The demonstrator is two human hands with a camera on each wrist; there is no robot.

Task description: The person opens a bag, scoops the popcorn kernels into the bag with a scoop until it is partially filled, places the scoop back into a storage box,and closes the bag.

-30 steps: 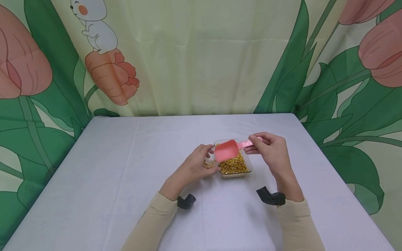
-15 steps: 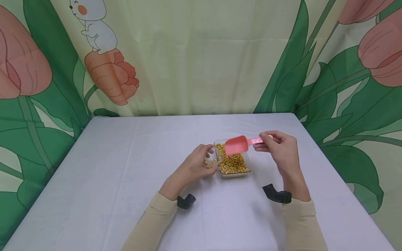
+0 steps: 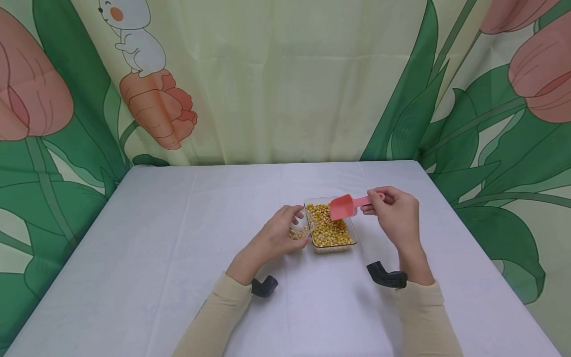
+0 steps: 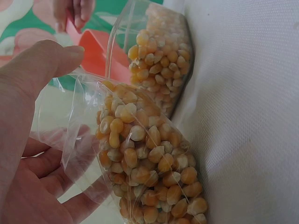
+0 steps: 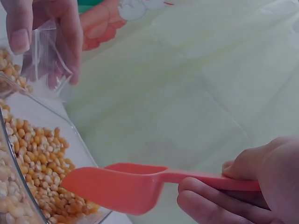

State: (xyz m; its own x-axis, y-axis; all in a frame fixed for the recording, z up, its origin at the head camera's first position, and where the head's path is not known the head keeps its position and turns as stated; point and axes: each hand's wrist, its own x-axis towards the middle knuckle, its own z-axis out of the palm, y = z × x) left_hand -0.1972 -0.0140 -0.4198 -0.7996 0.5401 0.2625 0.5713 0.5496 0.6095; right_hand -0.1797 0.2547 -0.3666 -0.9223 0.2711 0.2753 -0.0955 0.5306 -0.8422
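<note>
In the head view my left hand (image 3: pixel 282 232) holds a clear plastic bag (image 3: pixel 300 232) at its mouth, thumb on one side and fingers on the other. Corn kernels (image 4: pixel 149 168) fill the bag's lower part in the left wrist view. Right beside it stands a clear glass dish (image 3: pixel 335 249) holding more corn kernels (image 3: pixel 329 229). My right hand (image 3: pixel 396 213) grips a pink scoop (image 3: pixel 342 207) by its handle. The scoop's tip is down at the kernels in the right wrist view; whether it touches them I cannot tell.
A white cloth covers the table (image 3: pixel 214 258). Behind it hangs a curtain (image 3: pixel 276 89) printed with tulips, a rabbit and a carrot. A black wrist device (image 3: pixel 386 275) sits on the right wrist, another (image 3: pixel 265 286) on the left.
The scoop has moved right, from beside the bag's mouth to over the right part of the dish, then tipped lower toward the kernels. My left hand and the bag stay in place.
</note>
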